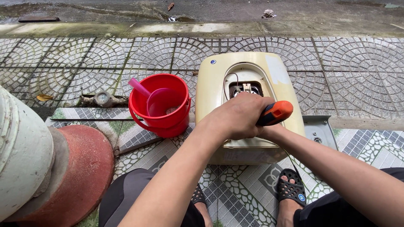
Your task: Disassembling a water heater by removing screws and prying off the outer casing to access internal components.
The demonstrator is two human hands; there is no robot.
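Orange-and-black plastic screwdriver handle (275, 112) sticks out from your hands | your left hand (235, 115) lies curled over the right hand, whose fingers you cannot see | both over the cream plastic water-heater casing (214, 84) lying on the tiled floor (357, 71) | red plastic bucket (162, 122) with pink scoop (158, 98) just left.

We see a cream-coloured plastic water-heater casing (248, 105) lying on its back on the patterned tiled floor, rounded at the corners, with an opening in its face that shows dark inner parts and thin wires. Over that opening we see a screwdriver with an orange and black handle (275, 112); its handle points up and right, and its shaft is hidden.
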